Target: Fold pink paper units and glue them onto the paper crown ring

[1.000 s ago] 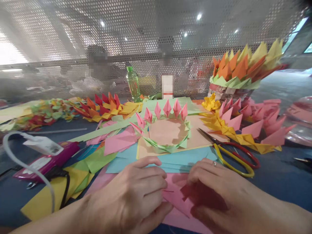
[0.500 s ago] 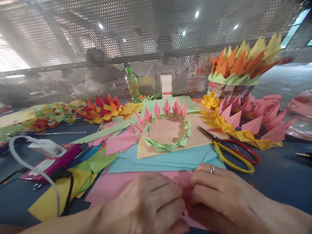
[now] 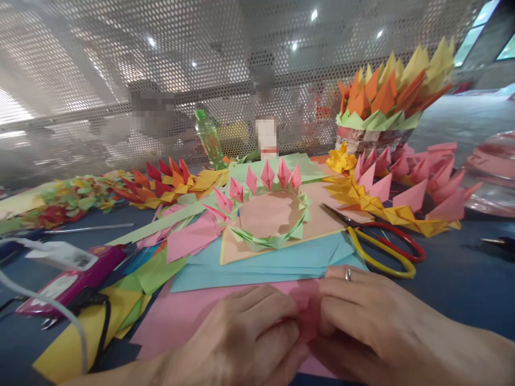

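My left hand [image 3: 245, 335] and my right hand [image 3: 364, 316] meet at the bottom centre, fingers curled and pressed together on a small folded pink paper piece [image 3: 306, 316]. Most of that piece is hidden between the fingers. A ring sits on my right hand. Both hands rest over a pink sheet [image 3: 177, 319] lying on the table. Just beyond them lie light blue sheets [image 3: 257, 265] and a peach sheet carrying a ring of green and pink folded paper points [image 3: 267, 212].
Scissors [image 3: 380, 244] with red and yellow handles lie to the right of the paper ring. A magenta device [image 3: 74, 276] with a white cable sits at the left. Folded paper chains, a tall orange and yellow paper piece [image 3: 392, 96], a green bottle [image 3: 207, 139] and a perforated screen stand behind.
My hands closed together over the pink piece, which was more exposed a second ago. The view tilted slightly, shifting the table items left and up.
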The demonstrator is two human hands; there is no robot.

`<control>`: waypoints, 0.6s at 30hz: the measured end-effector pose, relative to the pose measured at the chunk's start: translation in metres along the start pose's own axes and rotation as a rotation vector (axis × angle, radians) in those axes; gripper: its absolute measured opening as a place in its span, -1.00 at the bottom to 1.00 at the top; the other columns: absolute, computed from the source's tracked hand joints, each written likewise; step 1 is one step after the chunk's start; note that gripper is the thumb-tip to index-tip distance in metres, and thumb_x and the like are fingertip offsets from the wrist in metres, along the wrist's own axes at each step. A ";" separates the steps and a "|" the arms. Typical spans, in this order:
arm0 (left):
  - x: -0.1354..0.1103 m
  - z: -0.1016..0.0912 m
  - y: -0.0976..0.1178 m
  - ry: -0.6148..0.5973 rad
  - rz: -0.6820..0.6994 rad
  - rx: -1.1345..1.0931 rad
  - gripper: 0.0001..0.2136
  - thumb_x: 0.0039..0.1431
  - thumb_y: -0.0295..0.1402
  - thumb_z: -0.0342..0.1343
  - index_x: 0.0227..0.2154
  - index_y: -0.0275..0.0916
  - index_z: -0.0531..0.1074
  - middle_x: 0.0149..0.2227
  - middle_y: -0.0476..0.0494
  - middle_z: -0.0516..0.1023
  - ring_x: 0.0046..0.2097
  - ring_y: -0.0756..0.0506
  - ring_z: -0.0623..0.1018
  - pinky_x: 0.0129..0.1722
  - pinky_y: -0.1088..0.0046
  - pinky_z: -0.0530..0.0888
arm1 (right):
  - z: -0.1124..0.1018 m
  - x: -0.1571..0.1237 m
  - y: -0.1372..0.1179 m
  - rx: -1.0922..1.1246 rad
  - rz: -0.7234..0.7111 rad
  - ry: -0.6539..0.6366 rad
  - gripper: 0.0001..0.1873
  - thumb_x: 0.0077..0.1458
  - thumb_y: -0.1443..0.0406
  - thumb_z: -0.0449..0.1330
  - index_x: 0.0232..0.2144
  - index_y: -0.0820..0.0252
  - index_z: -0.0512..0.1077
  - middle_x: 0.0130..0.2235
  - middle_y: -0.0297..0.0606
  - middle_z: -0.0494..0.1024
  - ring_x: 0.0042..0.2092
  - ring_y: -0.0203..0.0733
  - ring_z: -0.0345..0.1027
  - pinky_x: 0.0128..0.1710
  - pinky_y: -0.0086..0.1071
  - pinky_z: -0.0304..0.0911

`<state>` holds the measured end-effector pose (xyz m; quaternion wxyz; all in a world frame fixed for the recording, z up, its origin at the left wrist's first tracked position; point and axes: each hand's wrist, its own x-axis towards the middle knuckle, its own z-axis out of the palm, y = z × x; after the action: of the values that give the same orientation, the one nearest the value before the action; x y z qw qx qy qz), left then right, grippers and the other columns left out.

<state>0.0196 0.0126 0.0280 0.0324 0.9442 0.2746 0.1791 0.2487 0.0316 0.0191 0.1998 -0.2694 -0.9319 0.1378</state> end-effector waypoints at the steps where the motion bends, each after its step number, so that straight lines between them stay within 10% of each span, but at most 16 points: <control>1: -0.002 0.000 0.000 -0.005 -0.013 -0.011 -0.62 0.48 -0.45 -0.15 -0.35 -0.32 0.55 -0.28 -0.17 0.60 -0.26 -0.10 0.60 -0.22 0.41 0.61 | 0.000 0.000 0.000 0.010 0.001 -0.007 -0.84 0.24 0.44 0.21 -0.40 0.19 0.48 -0.33 -0.24 0.55 -0.29 -0.17 0.39 -0.30 -0.35 0.30; 18: 0.001 0.004 -0.004 0.061 -0.272 -0.507 -0.86 0.28 -0.58 0.11 -0.37 -0.29 0.51 -0.30 -0.13 0.57 -0.22 -0.06 0.54 -0.20 0.47 0.52 | -0.005 0.003 0.004 0.254 0.249 -0.201 -0.86 0.28 0.46 0.21 -0.29 0.16 0.52 -0.28 -0.34 0.55 -0.20 -0.20 0.41 -0.12 -0.30 0.25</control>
<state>0.0201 0.0166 0.0244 0.2826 0.8546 0.3461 0.2644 0.2506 0.0372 0.0227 0.1195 -0.3403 -0.8818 0.3039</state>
